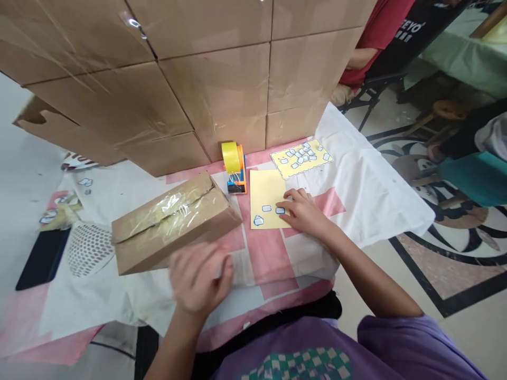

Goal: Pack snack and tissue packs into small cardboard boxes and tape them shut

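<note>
With thumb and forefinger, my right hand (pixel 302 210) pinches the right end of a small white sticker with a blue edge (pixel 280 211), low on a yellow sheet (pixel 267 184). Two more spots on that sheet carry similar stickers, a single one (pixel 266 208) and an overlapping group (pixel 259 220). My left hand (pixel 200 277) is raised in front of a taped cardboard box (pixel 174 211), its fingers smeared by motion. Whether it holds anything is not visible. Beyond the sheet lies a second yellow sheet (pixel 285 170) scattered with several small white pieces.
A tape dispenser (pixel 236 186) with yellow tape stands between the box and the sheets. Stacked cartons (pixel 222 79) wall off the table's back. At left lie a black phone-like slab (pixel 43 258) and a white perforated piece (pixel 89 248). Another person's red sleeve (pixel 380 31) shows behind.
</note>
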`<state>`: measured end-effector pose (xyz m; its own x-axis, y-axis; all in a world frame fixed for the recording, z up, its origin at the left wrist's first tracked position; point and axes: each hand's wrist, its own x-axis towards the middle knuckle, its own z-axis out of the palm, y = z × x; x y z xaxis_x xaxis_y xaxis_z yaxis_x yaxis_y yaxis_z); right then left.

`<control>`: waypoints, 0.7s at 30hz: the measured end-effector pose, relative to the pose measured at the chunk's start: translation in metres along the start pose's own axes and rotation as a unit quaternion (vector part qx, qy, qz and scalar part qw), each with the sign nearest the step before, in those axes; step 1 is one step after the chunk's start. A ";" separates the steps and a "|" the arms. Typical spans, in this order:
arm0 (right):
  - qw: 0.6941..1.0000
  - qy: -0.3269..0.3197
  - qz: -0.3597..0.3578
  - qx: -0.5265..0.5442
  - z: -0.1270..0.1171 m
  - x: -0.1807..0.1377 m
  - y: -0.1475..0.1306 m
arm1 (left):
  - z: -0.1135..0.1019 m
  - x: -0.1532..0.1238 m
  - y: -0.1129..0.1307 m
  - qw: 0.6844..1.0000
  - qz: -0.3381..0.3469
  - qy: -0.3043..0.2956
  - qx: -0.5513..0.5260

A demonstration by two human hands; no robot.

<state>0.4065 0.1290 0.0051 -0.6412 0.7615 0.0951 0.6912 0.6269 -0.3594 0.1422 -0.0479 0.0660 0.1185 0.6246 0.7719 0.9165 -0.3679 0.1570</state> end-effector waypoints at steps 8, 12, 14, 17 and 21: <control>0.999 -0.012 -0.020 0.025 0.014 0.021 -0.015 | 0.100 -0.002 0.030 0.944 -0.158 -0.289 0.022; 0.999 0.017 -0.022 0.034 0.024 0.020 -0.019 | 0.109 0.007 0.030 0.910 -0.247 -0.330 0.037; 0.999 0.027 -0.019 0.029 0.028 0.018 -0.018 | 0.107 0.014 0.029 0.892 -0.276 -0.355 0.033; 0.999 0.029 -0.021 0.027 0.030 0.017 -0.017 | 0.104 0.021 0.025 0.877 -0.268 -0.398 0.021; 0.999 0.026 -0.023 0.035 0.029 0.017 -0.017 | 0.103 0.023 0.019 0.880 -0.228 -0.417 0.006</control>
<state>0.3740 0.1270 -0.0146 -0.6523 0.7410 0.1596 0.6358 0.6495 -0.4170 0.2012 0.0307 0.0237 -0.0289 0.9954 -0.0913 0.9447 0.0570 0.3230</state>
